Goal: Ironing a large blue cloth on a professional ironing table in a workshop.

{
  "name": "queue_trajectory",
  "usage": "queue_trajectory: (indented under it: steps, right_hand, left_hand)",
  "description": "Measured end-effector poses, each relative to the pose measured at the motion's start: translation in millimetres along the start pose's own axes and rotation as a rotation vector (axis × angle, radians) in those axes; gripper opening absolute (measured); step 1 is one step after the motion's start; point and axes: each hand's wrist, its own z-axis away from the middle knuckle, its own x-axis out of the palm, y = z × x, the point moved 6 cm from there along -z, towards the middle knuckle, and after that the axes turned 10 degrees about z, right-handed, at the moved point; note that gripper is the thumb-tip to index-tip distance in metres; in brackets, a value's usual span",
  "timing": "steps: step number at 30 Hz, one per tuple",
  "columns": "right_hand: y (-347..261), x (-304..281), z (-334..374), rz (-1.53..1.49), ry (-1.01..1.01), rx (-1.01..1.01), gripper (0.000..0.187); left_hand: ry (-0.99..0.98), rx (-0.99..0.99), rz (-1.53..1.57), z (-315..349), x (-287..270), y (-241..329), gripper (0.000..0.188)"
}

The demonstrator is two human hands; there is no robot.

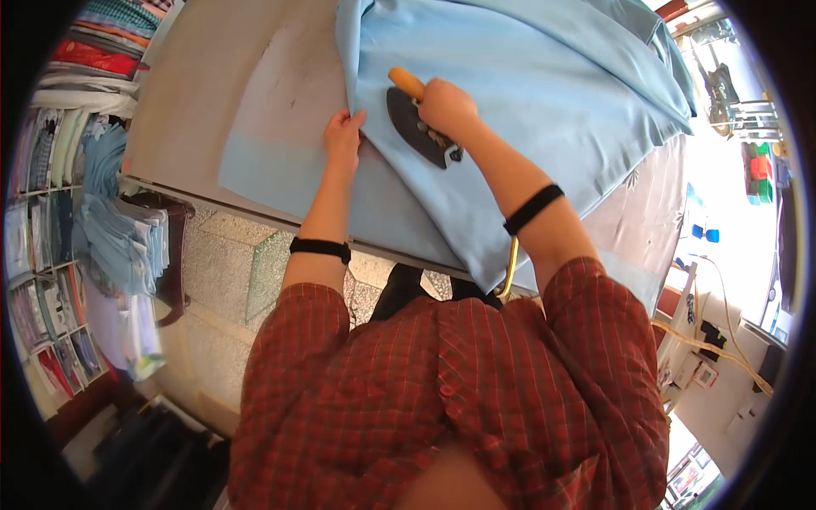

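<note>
A large light-blue cloth [527,110] is spread over the table, with its folded left edge running down toward my body. My right hand [448,108] is closed round the orange handle [406,83] of a dark-soled iron [414,129]. The iron rests on the cloth near that left edge, its tip out of line with the fold. To the left of the iron, my left hand [343,138] pinches the cloth's edge between thumb and fingers. The fingertips are partly hidden by the fabric.
The table [200,127] has a brownish cover. Folded garments [93,64] and shelves of packed shirts stand at the left, beside hanging blue clothes [119,229]. A curved yellow tube [511,268] shows by my right arm. Cords [718,348] run at the lower right.
</note>
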Motion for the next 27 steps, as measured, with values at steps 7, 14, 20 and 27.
queue_trajectory:
  steps: [7, 14, 20, 27]
  right_hand:
    - [12, 28, 50, 0.098, -0.190, -0.202, 0.022]
    - [110, 55, 215, 0.201, -0.343, -0.223, 0.022]
    - [134, 60, 275, 0.217, -0.271, -0.148, 0.025]
    - [127, 70, 285, 0.315, -0.269, -0.118, 0.028]
  left_hand:
    - [0.082, 0.185, -0.123, -24, -31, -6, 0.020]
    - [0.090, 0.215, -0.098, -10, -11, -4, 0.023]
    - [0.085, 0.275, -0.188, 19, 27, 16, 0.040]
    - [-0.646, 1.156, -1.331, 122, 139, -15, 0.059]
